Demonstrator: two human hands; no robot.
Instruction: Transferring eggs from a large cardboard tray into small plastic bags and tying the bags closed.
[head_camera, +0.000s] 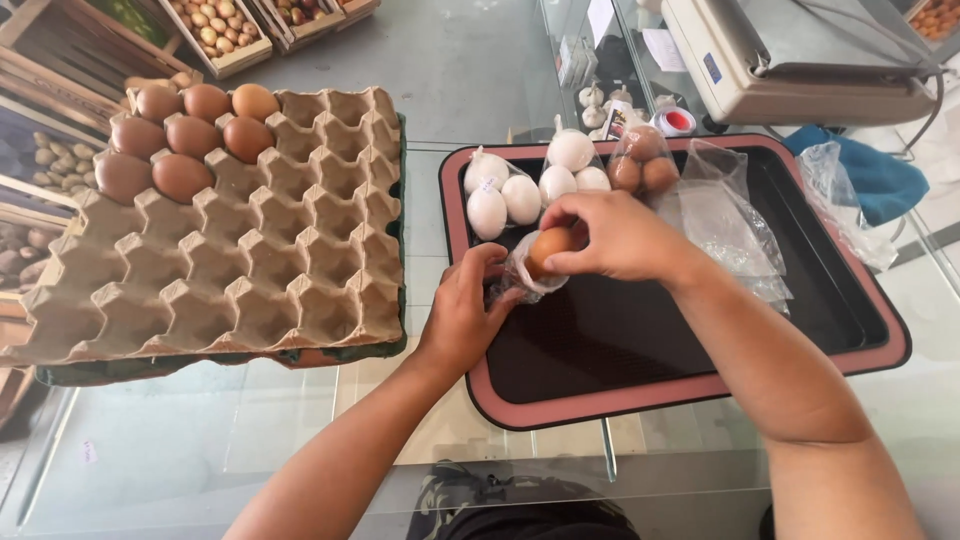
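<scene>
The brown egg is in the middle of the frame, a little above the black tray with the pink rim, near the tray's left edge. The right hand holds it: the thumb and the fingers are closed around the upper and right part of the egg, so only its left half shows. The egg sits in the mouth of a small clear plastic bag. The left hand holds this bag from below and from the left, with its fingers pinched on the thin plastic.

To do this step well, I think the left hand should keep the mouth of the bag wide and quiet, and the right hand should press only softly, because the shell is fragile and the plastic is slippery.

The long axis of the egg seems to run from lower left to upper right of the frame. Which end is the pointed one I cannot tell, since the fingers cover it.

Just above the hands, on the tray, lie bags of white eggs and a bag of brown eggs. To the right of them is a heap of empty clear bags. On the left of the frame stands a big cardboard egg carton, with some brown eggs in its upper left corner. All rests on a glass counter.
</scene>
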